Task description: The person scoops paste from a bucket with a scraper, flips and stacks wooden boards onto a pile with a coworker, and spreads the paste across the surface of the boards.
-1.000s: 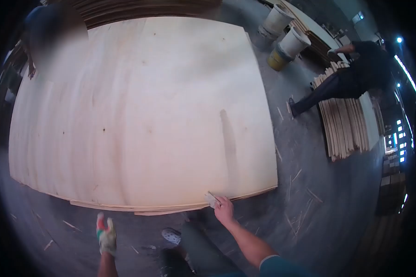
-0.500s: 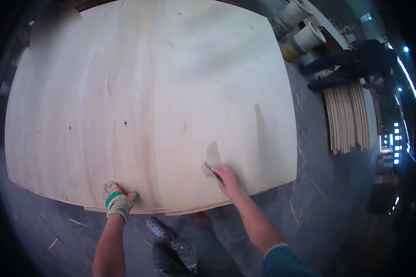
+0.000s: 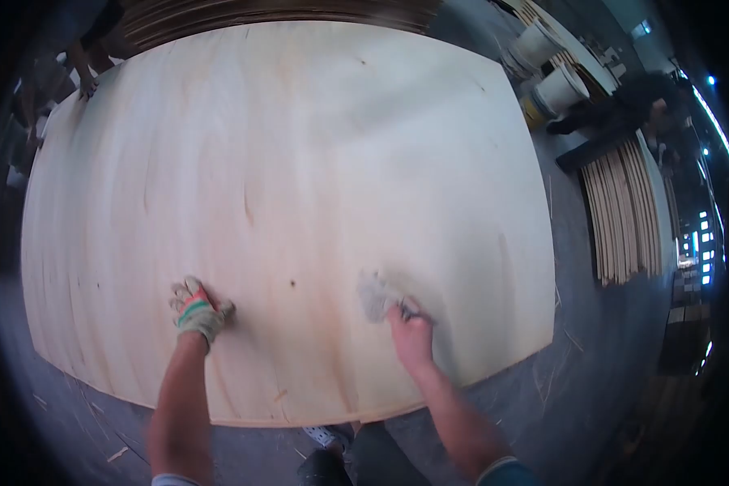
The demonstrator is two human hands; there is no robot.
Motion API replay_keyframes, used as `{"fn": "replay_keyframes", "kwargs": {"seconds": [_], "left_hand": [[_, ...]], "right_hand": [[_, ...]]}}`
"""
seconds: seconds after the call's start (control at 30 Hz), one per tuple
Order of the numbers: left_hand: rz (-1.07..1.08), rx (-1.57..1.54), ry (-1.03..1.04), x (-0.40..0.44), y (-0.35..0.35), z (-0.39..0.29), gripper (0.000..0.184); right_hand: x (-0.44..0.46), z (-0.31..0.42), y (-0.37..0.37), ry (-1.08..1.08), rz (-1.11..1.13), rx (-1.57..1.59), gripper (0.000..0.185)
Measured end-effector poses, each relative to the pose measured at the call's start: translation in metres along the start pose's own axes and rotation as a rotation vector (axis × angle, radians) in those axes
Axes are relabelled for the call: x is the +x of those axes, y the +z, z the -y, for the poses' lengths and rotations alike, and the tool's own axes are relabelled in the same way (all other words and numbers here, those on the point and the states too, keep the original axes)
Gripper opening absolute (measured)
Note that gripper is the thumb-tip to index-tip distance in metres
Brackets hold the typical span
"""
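A broad, pale plywood sheet (image 3: 332, 186) lies in front of me, with streaked grain and a dark knot. My left hand (image 3: 198, 312), in a pale glove with green and red bands, rests on it left of centre, fingers spread. Bare, my right hand (image 3: 411, 328) is closed around the handle of what looks like a putty knife (image 3: 413, 309), right of centre. Ahead of those fingers is a blurred greyish patch (image 3: 377, 296); whether it is the blade or filler I cannot tell.
White buckets (image 3: 560, 87) stand past the far right corner. A stack of boards (image 3: 621, 215) lies to the right, with a person in dark clothes (image 3: 607, 121) beside it. Another person's hand (image 3: 87, 87) is at the far left edge. More stacked sheets (image 3: 275, 12) lie beyond.
Both hands are now farther in from the near edge. My view has shifted, and the knots appear in different places. The grey smear ahead of my right hand no longer shows as before.
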State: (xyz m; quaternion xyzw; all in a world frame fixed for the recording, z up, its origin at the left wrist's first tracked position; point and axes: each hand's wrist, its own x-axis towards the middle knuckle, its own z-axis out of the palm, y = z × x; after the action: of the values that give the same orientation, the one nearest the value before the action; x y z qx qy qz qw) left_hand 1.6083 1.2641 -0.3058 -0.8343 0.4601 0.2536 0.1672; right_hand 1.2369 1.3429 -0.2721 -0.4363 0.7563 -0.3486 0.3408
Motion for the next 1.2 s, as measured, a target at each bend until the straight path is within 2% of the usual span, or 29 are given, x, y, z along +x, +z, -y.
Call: {"fn": "replay_keyframes", "kwargs": {"seconds": [0.03,0.13,0.2,0.27,0.3,0.37,0.47,0.53,0.6,0.63,0.7,0.83,0.9,0.97,1.03,1.07,1.1,1.13,1.2], "left_hand": [[-0.013,-0.044,0.031,0.013,0.009,0.007,0.119],[0.029,-0.039,-0.013,0.024,0.008,0.005,0.121],[0.092,-0.034,-0.061,0.029,-0.002,-0.003,0.123],[0.135,-0.023,-0.095,0.040,-0.006,-0.007,0.125],[0.167,-0.009,-0.111,0.040,-0.005,-0.004,0.126],[0.120,-0.035,-0.071,0.041,0.007,0.006,0.127],[0.122,-0.079,-0.053,0.036,-0.002,0.006,0.121],[0.127,-0.083,-0.052,0.029,-0.008,0.004,0.114],[0.072,-0.124,-0.004,0.021,-0.017,0.010,0.114],[0.052,-0.138,0.029,0.014,-0.015,0.014,0.113],[0.015,-0.113,0.244,0.028,0.009,0.041,0.109],[-0.123,-0.275,0.751,0.071,0.041,0.164,0.105],[-0.353,-0.117,0.594,0.066,0.033,0.219,0.098],[-0.192,0.081,0.237,0.070,0.029,0.270,0.107],[-0.031,0.012,-0.015,0.047,0.016,0.283,0.116],[-0.047,-0.025,-0.046,0.063,0.039,0.296,0.124],[-0.070,-0.068,-0.014,0.068,0.042,0.300,0.125],[-0.085,-0.106,0.020,0.067,0.044,0.302,0.125],[-0.134,-0.080,0.139,0.079,0.060,0.321,0.127]], "right_hand": [[0.042,0.018,0.014,0.019,-0.026,0.002,0.018],[0.180,-0.026,0.089,0.225,0.061,0.437,0.022],[0.246,-0.004,0.130,0.092,0.016,0.155,0.018],[0.279,0.018,0.161,-0.360,-0.179,-0.557,0.010],[0.283,0.028,0.161,-0.414,-0.053,-0.511,0.009],[0.271,0.041,0.141,-0.499,0.198,-0.416,0.022],[0.224,0.001,0.096,-0.542,0.509,-0.438,0.039],[0.154,-0.019,0.071,-0.606,0.552,-0.437,0.038],[0.071,-0.047,0.055,-0.604,0.576,-0.408,0.048],[0.026,-0.062,0.046,-0.579,0.557,-0.397,0.049],[-0.068,-0.082,0.032,-0.533,0.517,-0.372,0.050],[-0.241,-0.124,0.036,-0.354,0.234,-0.436,0.049],[-0.292,-0.110,0.077,-0.232,0.091,-0.458,0.047],[-0.297,-0.093,0.110,-0.046,0.068,-0.255,0.034],[-0.286,-0.074,0.134,0.070,0.028,-0.094,0.024],[-0.274,-0.066,0.142,0.096,-0.006,-0.039,0.021],[-0.261,-0.051,0.150,0.126,-0.043,0.013,0.019],[-0.233,0.005,0.151,0.096,-0.143,0.045,0.024],[-0.188,0.013,0.167,0.384,-0.048,0.041,0.034]]}}
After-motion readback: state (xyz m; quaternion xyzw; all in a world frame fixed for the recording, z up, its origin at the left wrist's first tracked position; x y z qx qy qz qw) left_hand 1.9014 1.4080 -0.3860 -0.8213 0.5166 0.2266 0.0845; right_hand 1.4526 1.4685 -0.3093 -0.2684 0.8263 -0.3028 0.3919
